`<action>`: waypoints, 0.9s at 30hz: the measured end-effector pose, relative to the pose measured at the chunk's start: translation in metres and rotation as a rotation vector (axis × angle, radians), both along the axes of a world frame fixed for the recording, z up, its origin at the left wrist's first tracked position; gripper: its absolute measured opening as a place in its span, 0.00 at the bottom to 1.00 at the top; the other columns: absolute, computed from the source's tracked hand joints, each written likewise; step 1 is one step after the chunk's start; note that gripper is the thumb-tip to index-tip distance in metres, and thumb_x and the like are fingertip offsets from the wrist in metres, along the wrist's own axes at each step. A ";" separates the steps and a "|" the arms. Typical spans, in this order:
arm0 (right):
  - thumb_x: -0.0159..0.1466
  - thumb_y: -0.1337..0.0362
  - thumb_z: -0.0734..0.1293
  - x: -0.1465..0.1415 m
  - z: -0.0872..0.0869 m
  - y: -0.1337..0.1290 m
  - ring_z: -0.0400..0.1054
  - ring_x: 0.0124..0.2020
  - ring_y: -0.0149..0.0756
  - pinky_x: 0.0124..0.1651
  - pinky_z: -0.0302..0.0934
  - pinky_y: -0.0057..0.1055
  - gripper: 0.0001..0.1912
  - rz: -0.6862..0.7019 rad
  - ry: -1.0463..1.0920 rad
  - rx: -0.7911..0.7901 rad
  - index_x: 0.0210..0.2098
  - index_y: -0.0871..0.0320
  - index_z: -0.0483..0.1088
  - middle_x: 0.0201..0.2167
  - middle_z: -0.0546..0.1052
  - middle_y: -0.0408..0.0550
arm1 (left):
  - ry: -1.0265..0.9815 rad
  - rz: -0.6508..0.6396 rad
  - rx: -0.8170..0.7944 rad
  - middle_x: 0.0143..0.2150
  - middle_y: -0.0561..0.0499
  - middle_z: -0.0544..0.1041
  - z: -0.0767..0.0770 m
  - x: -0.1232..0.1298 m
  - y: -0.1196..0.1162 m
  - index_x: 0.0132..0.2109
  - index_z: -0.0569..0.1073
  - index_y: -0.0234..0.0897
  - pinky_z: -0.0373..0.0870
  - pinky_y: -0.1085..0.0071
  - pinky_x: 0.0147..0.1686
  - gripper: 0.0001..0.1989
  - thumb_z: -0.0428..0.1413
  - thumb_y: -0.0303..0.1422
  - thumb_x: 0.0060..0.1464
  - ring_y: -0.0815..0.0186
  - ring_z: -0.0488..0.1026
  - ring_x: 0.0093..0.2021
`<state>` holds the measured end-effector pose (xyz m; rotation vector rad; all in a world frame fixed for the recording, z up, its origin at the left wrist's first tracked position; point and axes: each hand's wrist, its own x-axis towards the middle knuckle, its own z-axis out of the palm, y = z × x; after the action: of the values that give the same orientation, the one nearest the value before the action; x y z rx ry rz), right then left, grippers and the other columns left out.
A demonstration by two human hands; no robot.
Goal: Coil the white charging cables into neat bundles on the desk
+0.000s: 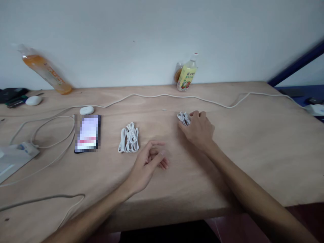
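On the right side of the table, my right hand (199,130) has its fingers closed around a bundle of white cables (184,118); part of that bundle is hidden under the fingers. My left hand (149,162) rests near the middle of the table with loosely curled fingers apart, and nothing shows in it. Just left of it lie several coiled white cables (129,138), side by side and apart from the hand.
A phone (87,133) and a white case (86,110) lie to the left. A long white cord (162,96) crosses the back of the table (253,145). An orange drink bottle (48,72) and a yellow-labelled bottle (187,74) lean by the wall. A power strip (17,158) sits far left.
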<state>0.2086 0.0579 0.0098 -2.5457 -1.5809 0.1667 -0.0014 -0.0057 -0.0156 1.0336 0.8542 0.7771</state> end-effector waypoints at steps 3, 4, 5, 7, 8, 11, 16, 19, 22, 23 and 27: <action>0.72 0.52 0.66 0.001 -0.001 -0.002 0.75 0.59 0.62 0.53 0.69 0.48 0.25 -0.006 0.028 -0.020 0.62 0.62 0.70 0.62 0.74 0.68 | -0.002 0.002 0.002 0.33 0.51 0.83 0.000 0.000 0.000 0.57 0.72 0.35 0.78 0.66 0.38 0.21 0.64 0.42 0.64 0.64 0.80 0.33; 0.72 0.53 0.67 0.001 -0.002 -0.002 0.75 0.58 0.62 0.53 0.69 0.47 0.24 -0.007 0.037 -0.016 0.61 0.61 0.70 0.62 0.74 0.68 | 0.001 0.001 0.004 0.33 0.51 0.83 0.001 0.000 0.000 0.57 0.72 0.35 0.78 0.66 0.38 0.21 0.64 0.42 0.64 0.64 0.80 0.33; 0.72 0.53 0.67 0.001 -0.002 -0.003 0.76 0.57 0.61 0.52 0.69 0.46 0.24 -0.006 0.045 -0.008 0.61 0.61 0.70 0.62 0.75 0.67 | 0.003 0.000 0.007 0.33 0.51 0.83 0.001 0.000 0.000 0.57 0.72 0.35 0.78 0.66 0.38 0.21 0.64 0.43 0.64 0.64 0.80 0.33; 0.72 0.55 0.67 0.000 -0.003 -0.004 0.77 0.56 0.60 0.51 0.69 0.45 0.22 -0.001 0.053 0.007 0.61 0.61 0.71 0.61 0.76 0.68 | 0.006 -0.003 0.010 0.33 0.51 0.83 0.002 0.000 -0.001 0.56 0.72 0.35 0.78 0.65 0.38 0.21 0.64 0.42 0.64 0.64 0.80 0.33; 0.72 0.55 0.66 0.000 -0.003 -0.004 0.77 0.56 0.60 0.50 0.69 0.45 0.22 0.001 0.056 0.012 0.60 0.61 0.71 0.61 0.76 0.68 | 0.006 -0.003 0.013 0.33 0.51 0.83 0.002 0.000 -0.001 0.56 0.72 0.35 0.78 0.65 0.38 0.20 0.64 0.42 0.64 0.64 0.80 0.33; 0.73 0.57 0.66 0.001 -0.005 -0.005 0.77 0.56 0.59 0.49 0.69 0.44 0.20 0.004 0.059 0.029 0.59 0.61 0.71 0.60 0.77 0.68 | 0.000 0.002 0.020 0.33 0.51 0.83 0.003 0.001 -0.002 0.56 0.72 0.36 0.78 0.65 0.38 0.19 0.64 0.42 0.65 0.64 0.79 0.33; 0.72 0.57 0.66 0.003 -0.009 -0.005 0.78 0.53 0.58 0.48 0.69 0.43 0.18 0.017 0.050 0.068 0.57 0.60 0.72 0.57 0.79 0.67 | 0.007 -0.002 0.025 0.33 0.51 0.83 0.002 0.000 -0.002 0.56 0.72 0.36 0.78 0.65 0.38 0.20 0.65 0.42 0.64 0.63 0.80 0.33; 0.73 0.58 0.66 0.003 -0.007 -0.006 0.78 0.55 0.59 0.48 0.69 0.43 0.19 0.021 0.051 0.046 0.58 0.61 0.72 0.58 0.78 0.67 | 0.013 -0.002 0.031 0.33 0.51 0.83 0.002 0.000 -0.002 0.56 0.72 0.36 0.78 0.65 0.38 0.20 0.64 0.42 0.65 0.63 0.80 0.33; 0.74 0.57 0.65 0.002 -0.002 -0.007 0.77 0.58 0.59 0.49 0.68 0.42 0.20 0.019 0.058 0.005 0.60 0.61 0.71 0.60 0.77 0.67 | 0.015 -0.001 0.036 0.33 0.51 0.82 0.002 0.001 -0.002 0.56 0.72 0.36 0.78 0.65 0.38 0.19 0.63 0.41 0.66 0.63 0.80 0.33; 0.74 0.57 0.65 0.002 -0.001 -0.008 0.76 0.58 0.59 0.49 0.68 0.42 0.20 0.017 0.060 -0.005 0.61 0.61 0.71 0.61 0.77 0.67 | 0.016 -0.001 0.038 0.33 0.51 0.83 0.003 0.001 -0.002 0.56 0.72 0.36 0.78 0.65 0.38 0.18 0.63 0.41 0.66 0.63 0.80 0.33; 0.74 0.56 0.66 0.004 -0.001 -0.010 0.76 0.59 0.59 0.50 0.67 0.43 0.21 0.029 0.062 -0.005 0.61 0.60 0.71 0.61 0.77 0.67 | 0.019 0.006 0.051 0.33 0.51 0.82 0.003 0.001 -0.003 0.56 0.72 0.36 0.78 0.65 0.38 0.18 0.63 0.41 0.66 0.63 0.79 0.33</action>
<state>0.2126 0.0476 0.0090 -2.4965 -1.5974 0.2507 -0.0004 -0.0083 -0.0130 1.0854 0.8582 0.7983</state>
